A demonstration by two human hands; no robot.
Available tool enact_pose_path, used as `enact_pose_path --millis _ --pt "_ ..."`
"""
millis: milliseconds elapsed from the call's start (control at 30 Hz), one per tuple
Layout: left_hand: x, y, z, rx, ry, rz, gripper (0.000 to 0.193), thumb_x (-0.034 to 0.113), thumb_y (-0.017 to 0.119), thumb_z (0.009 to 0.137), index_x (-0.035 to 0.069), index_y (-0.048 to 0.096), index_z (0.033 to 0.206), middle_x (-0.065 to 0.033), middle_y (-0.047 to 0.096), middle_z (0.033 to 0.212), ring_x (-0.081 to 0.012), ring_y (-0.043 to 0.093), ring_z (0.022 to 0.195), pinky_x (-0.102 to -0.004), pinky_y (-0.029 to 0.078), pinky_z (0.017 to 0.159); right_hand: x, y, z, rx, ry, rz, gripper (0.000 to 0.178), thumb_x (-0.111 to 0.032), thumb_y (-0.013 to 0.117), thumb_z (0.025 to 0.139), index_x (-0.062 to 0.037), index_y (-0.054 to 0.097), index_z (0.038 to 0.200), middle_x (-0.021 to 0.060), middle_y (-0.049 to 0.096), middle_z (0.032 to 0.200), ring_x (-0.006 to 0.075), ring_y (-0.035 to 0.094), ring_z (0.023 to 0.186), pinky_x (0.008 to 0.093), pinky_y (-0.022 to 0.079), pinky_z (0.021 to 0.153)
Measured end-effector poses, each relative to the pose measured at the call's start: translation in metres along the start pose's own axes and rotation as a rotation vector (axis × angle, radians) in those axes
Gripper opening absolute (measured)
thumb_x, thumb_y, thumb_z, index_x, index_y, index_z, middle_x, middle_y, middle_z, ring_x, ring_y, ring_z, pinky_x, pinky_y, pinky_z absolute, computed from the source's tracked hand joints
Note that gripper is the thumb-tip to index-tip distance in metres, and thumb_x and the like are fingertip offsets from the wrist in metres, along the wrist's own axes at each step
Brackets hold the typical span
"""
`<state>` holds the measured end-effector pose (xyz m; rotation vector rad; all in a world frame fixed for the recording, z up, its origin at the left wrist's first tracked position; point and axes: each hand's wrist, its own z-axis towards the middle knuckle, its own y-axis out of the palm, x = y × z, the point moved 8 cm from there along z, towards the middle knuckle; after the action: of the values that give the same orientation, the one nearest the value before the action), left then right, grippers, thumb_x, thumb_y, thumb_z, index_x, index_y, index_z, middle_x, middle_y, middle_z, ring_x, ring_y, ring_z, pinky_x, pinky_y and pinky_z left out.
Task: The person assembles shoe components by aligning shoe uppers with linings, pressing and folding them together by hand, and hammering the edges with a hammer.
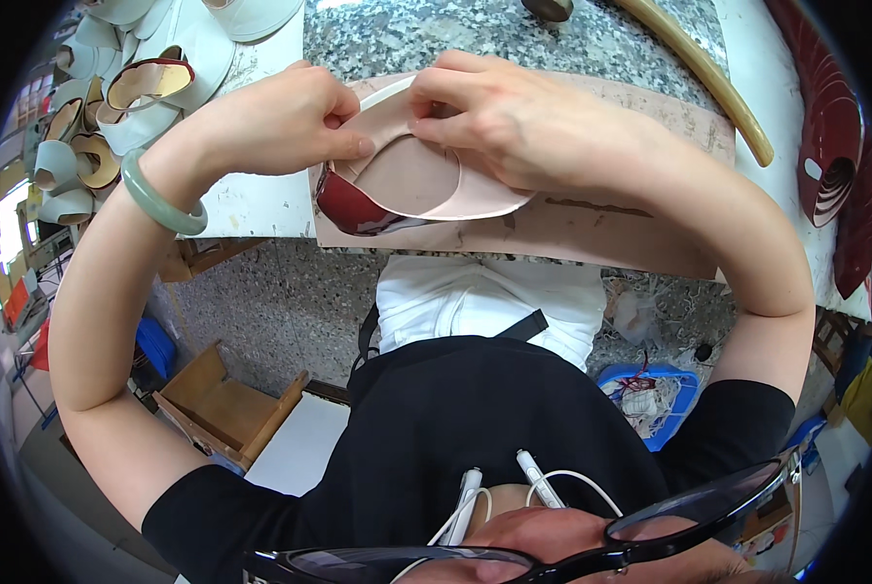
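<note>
A shoe upper [375, 206], glossy dark red outside with a pale pink lining, lies on its side at the front of a board. My left hand [304, 119] grips its left rim, thumb laid inside along the lining and fingers curled at the edge. At the far rim, my right hand [494, 115] pinches the pale lining between thumb and bent fingers. The curve of the upper stays open between the two hands. Some of my fingertips are hidden behind the hands and the rim.
Below the upper is a pinkish board [640, 232] on a speckled stone slab [397, 44]. A curved wooden handle [708, 78] lies at the far right. White uppers [197, 58] crowd the left; stacked red uppers [830, 127] lie right. A blue basket [687, 389] holds scraps below.
</note>
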<state>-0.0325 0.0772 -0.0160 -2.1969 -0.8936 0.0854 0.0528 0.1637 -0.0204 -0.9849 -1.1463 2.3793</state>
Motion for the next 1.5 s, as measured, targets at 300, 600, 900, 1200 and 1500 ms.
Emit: enact_pose_path --millis 300,600,900,1200,1500 --pt "0.000 0.010 0.000 0.112 0.022 0.057 0.026 0.022 0.064 0.080 -0.004 0.061 0.074 -0.0142 0.058 0.072 -0.0302 0.048 0.090 -0.0389 0.045 0.078 0.006 0.009 0.018 -0.201 0.090 0.126 0.035 0.000 0.062 0.073 -0.0019 0.067 0.108 0.0134 0.054 0.104 0.0275 0.053 0.104 0.0348 0.047 0.091" --pt "-0.008 0.009 -0.005 0.123 -0.002 -0.065 0.023 0.017 0.067 0.073 -0.003 0.057 0.071 -0.0138 0.054 0.068 -0.0291 0.048 0.088 -0.0383 0.044 0.075 0.003 0.013 0.024 -0.181 0.017 0.074 0.035 0.001 0.061 0.071 0.0009 0.066 0.106 0.0115 0.054 0.103 0.0265 0.053 0.103 0.0345 0.048 0.088" --pt "-0.009 0.002 -0.022 0.244 0.011 -0.066 0.022 0.017 0.069 0.078 -0.003 0.059 0.078 -0.0109 0.057 0.077 -0.0256 0.050 0.088 -0.0355 0.044 0.075 0.011 0.013 0.033 -0.029 0.109 0.259 0.034 -0.002 0.066 0.073 -0.0007 0.060 0.106 0.0119 0.053 0.105 0.0284 0.057 0.098 0.0361 0.050 0.081" --pt "-0.023 0.052 -0.098 0.641 0.064 -0.610 0.057 0.002 0.066 0.076 0.005 0.049 0.131 -0.0125 0.048 0.132 -0.0250 0.048 0.117 -0.0354 0.041 0.094 -0.005 0.013 0.027 0.144 -0.057 -0.068 0.040 -0.010 0.066 0.071 -0.0044 0.061 0.110 0.0094 0.057 0.106 0.0248 0.060 0.093 0.0349 0.052 0.072" --pt "0.035 0.074 -0.097 1.341 0.454 -0.103 0.059 -0.011 0.058 0.068 0.000 0.056 0.126 -0.0236 0.051 0.127 -0.0388 0.055 0.110 -0.0409 0.048 0.094 -0.022 0.009 0.038 0.148 0.002 -0.056 0.020 -0.010 0.072 0.072 -0.0046 0.060 0.086 0.0058 0.060 0.096 0.0266 0.058 0.092 0.0371 0.048 0.075"
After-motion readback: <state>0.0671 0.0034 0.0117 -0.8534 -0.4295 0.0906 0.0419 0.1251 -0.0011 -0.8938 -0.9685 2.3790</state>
